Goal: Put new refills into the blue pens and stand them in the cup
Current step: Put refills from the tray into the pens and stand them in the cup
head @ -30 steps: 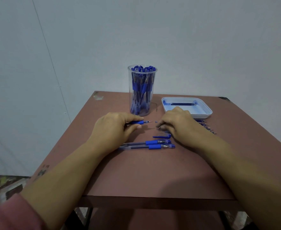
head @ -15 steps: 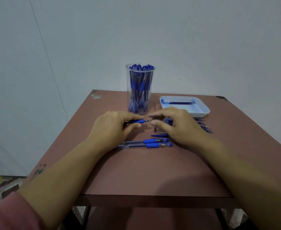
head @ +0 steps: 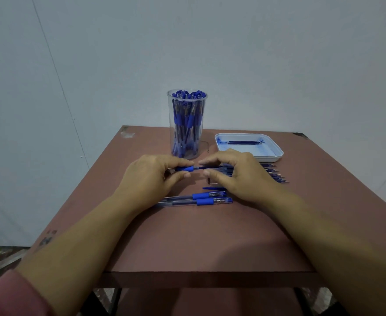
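My left hand (head: 151,176) grips a blue pen barrel (head: 184,168) by its rubber grip, held level above the table. My right hand (head: 235,174) pinches a thin refill (head: 208,167) whose end meets the barrel's open end. Two more blue pens (head: 201,199) lie side by side on the table in front of my hands, with a loose blue cap (head: 212,188) just behind them. A tall clear cup (head: 186,124) packed with several blue pens stands behind my hands.
A white tray (head: 276,153) at the back right holds one refill (head: 242,142). Several loose refills (head: 276,175) lie in a row right of my right hand. The brown table (head: 210,242) ends at a front edge near me; a pale wall is behind.
My right hand has lifted off the table and come left with a refill between its fingers, bringing it up to the barrel in my left hand.
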The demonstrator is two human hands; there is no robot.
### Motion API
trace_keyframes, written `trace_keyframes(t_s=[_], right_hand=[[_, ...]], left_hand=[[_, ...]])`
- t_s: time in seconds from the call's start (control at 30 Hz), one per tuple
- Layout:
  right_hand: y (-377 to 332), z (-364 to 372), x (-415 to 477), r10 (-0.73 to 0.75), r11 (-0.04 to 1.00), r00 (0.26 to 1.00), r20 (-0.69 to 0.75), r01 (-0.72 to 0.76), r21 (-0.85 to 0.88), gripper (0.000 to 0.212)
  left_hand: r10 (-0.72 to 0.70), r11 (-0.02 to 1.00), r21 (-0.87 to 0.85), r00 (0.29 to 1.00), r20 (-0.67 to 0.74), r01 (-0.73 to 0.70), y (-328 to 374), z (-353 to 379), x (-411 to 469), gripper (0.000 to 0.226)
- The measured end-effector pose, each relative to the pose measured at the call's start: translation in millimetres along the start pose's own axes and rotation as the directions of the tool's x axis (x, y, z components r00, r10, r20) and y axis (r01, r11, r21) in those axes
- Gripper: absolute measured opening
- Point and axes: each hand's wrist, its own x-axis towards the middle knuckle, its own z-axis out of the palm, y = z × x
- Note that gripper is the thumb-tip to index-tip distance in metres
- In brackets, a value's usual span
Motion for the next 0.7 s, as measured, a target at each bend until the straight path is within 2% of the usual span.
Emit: trace_keyframes(t_s=[0.13, 0.33, 0.47, 0.63, 0.7], right_hand=[[5.5, -5.3, -2.1, 0.039, 0.998, 0.998, -0.043, -0.041, -0.041, 0.013], [1.7, -0.2, 1.5, -0.108, 0.984, 0.994, -0.033, 0.103, -0.142, 0.020], [7.3, -4.9, -1.6, -0.053, 0.987, 0.997, -0.060, 0.043, -0.156, 0.014], [4.7, -1.8, -0.5, -0.105, 0.980, 0.993, -0.055, 0.094, -0.172, 0.018], [9.3, -5.4, -2.2, -0.072, 0.983, 0.995, -0.072, 0.059, -0.175, 0.017]], left_hand=[[0.002, 1.000, 0.007, 1.000, 0.001, -0.002, 0.5, -0.2, -0.5, 0.028], [0.009, 1.000, -0.004, 1.000, 0.010, -0.009, 1.6, 0.1, 0.1, 0.027], [0.010, 1.000, -0.001, 1.000, -0.002, -0.010, 1.4, 0.4, -0.2, 0.027], [0.011, 1.000, -0.004, 1.000, -0.003, -0.011, 2.5, 0.0, -0.6, 0.026], [-0.012, 1.000, -0.011, 1.000, -0.006, 0.012, -0.3, 0.0, -0.5, 0.026]])
